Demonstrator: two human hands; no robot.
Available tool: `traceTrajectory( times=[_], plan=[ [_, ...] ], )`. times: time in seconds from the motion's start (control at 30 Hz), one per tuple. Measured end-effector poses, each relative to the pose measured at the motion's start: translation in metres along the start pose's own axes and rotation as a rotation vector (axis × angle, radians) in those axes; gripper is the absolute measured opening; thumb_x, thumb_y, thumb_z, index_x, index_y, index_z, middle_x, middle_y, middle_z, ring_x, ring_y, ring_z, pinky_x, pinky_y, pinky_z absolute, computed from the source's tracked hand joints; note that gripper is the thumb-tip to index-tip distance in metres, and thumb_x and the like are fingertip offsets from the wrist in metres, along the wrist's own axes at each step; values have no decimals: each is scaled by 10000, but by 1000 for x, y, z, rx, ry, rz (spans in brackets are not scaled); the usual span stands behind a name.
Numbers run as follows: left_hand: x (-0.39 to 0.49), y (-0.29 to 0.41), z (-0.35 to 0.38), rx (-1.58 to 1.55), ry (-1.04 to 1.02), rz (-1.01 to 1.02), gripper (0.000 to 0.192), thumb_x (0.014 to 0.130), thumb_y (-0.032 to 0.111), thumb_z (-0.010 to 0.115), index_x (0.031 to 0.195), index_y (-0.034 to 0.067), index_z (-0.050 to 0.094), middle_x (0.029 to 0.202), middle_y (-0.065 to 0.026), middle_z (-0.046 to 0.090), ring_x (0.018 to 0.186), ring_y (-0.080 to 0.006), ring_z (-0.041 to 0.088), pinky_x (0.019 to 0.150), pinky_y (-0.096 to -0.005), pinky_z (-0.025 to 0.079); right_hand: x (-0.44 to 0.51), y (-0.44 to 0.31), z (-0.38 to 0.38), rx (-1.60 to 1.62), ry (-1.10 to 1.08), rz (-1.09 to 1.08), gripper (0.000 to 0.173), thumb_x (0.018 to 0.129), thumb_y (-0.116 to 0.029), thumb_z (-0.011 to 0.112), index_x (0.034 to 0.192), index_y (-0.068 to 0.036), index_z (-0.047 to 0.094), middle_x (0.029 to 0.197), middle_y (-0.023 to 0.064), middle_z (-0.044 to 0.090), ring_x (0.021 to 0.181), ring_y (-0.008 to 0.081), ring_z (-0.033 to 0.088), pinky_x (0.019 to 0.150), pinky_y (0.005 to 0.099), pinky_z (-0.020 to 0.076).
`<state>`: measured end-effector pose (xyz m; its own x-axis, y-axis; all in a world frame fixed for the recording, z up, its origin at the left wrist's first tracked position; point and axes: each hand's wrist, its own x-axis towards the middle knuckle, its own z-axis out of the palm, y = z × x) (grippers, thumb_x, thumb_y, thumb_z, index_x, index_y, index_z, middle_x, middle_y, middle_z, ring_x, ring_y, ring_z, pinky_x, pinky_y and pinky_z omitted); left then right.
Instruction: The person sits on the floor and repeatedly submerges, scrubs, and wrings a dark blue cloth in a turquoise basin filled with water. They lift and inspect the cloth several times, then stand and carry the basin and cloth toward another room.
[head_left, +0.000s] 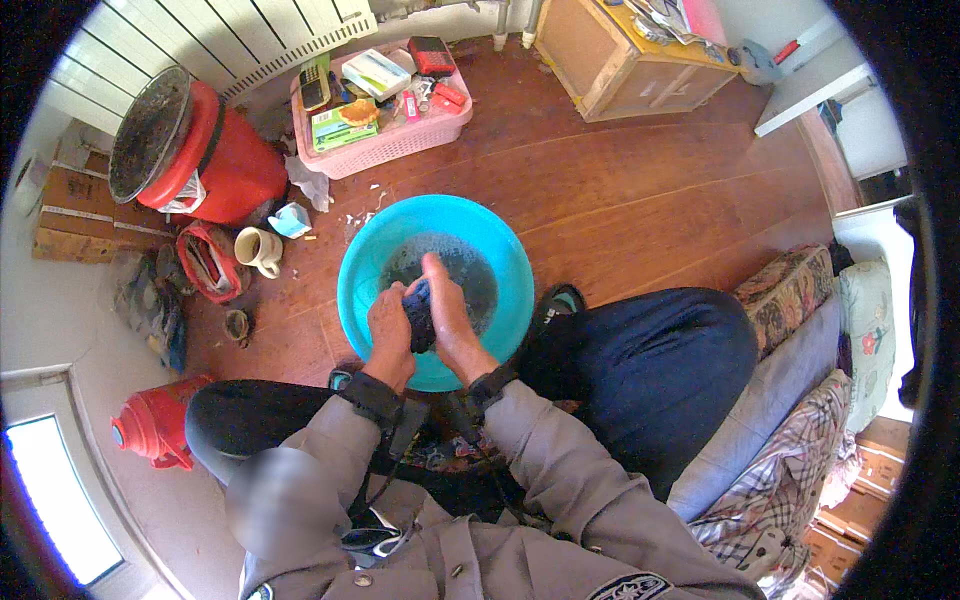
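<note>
A turquoise plastic basin (436, 205) stands on the wooden floor between my feet, holding sudsy grey water (480, 281). Over its near half my two hands press a wet, dark cloth item (421, 322) between them. My left hand (391, 326) and my right hand (448, 311) come from opposite sides as they appear here: the first from the left, the second from the right. The fingertips meet near a bluish part of the cloth. The palms and most of what they press are hidden.
Beyond the basin is a pink plastic basket (382, 154) with boxes on its top. At the left are a red bucket (247, 161), a cream mug (259, 250), a small jar (237, 324) and a red thermos flask (154, 424). A wooden cabinet (592, 67) stands at the back.
</note>
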<state>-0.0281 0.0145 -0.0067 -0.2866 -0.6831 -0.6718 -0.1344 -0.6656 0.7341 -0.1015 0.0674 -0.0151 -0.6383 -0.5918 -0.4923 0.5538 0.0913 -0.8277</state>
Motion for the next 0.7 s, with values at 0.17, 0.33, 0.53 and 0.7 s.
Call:
traceTrajectory(
  times=[0.17,0.33,0.53,0.7],
  plan=[
    [-14,6,7,201,-115,430,373,1039,294,544,1226,-7,659,1146,-128,663,1047,-222,621,943,-353,482,2,-11,-9,362,-121,31,379,1034,-377,519,1269,-111,650,1161,51,677,1080,183,625,979,342,489],
    [-12,18,9,345,35,713,469,1083,327,461,1361,-28,587,1319,-180,626,1167,-274,607,1043,-370,457,-16,-25,11,235,-248,-44,477,1029,-310,556,1455,-96,539,1355,52,587,1238,166,555,1078,328,427],
    [-12,30,10,15,-134,465,502,1082,398,472,1343,-9,605,1268,-129,640,1160,-233,605,1047,-366,458,-29,-37,22,0,-107,-139,296,1010,-264,606,1192,-33,646,1182,74,675,1118,184,595,1002,332,458],
    [-10,50,7,-463,-295,-89,441,1029,491,568,1247,115,646,1147,-69,697,1038,-224,677,966,-426,534,-11,-45,11,17,-112,-213,311,1025,-290,570,1126,-15,673,1098,145,712,996,277,671,921,407,507]
  ],
)
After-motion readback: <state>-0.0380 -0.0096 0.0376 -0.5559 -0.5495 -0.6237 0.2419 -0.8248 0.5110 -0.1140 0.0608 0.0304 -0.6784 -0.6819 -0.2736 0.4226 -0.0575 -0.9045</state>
